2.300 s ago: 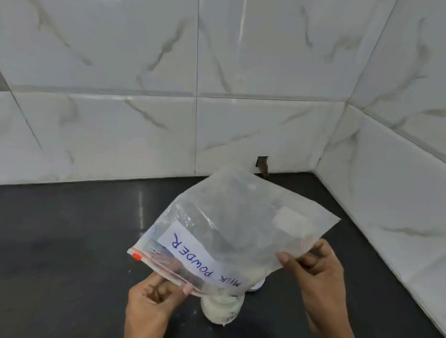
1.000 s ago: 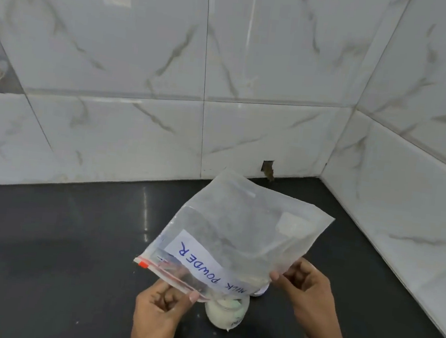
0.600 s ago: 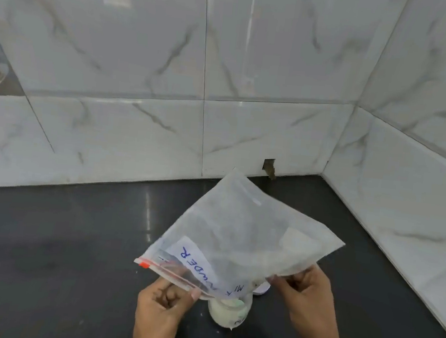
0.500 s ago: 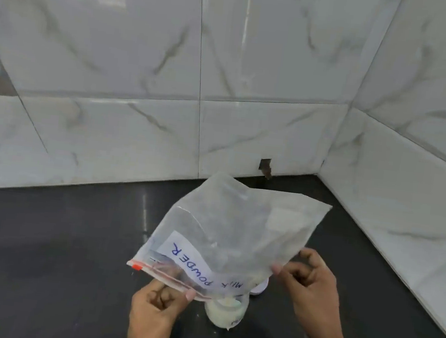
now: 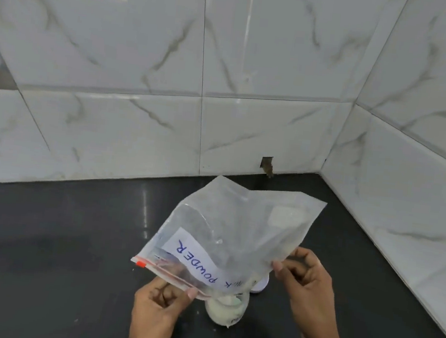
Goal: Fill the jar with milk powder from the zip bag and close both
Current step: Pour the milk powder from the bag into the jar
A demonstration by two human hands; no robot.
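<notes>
**Step in hand:** pouring powder from the zip bag (image 5: 238,225) into the jar (image 5: 225,310).

**Position:** The jar stands upright on the dark worktop (image 5: 56,247), directly below the lowered mouth corner of the bag. It appears nearly full of white powder. A white lid (image 5: 261,286) lies just behind the jar.

**Procedure, as judged:**
- Keep the mouth corner centred over the jar opening.
- Raise the closed end of the bag gradually, so that any remaining powder slides down and does not drop in a lump.
- Tap the film lightly to free clinging residue.
- Stop before the powder reaches the rim, or the lid may not seat.

**Grip:**
- The left hand (image 5: 157,310) pinches the red zip strip near the mouth, thumb and fingers together on the film.
- The right hand (image 5: 306,282) pinches the bag's side edge, fingers curled on it, and holds the closed end high.
- Neither hand touches the jar.
</notes>
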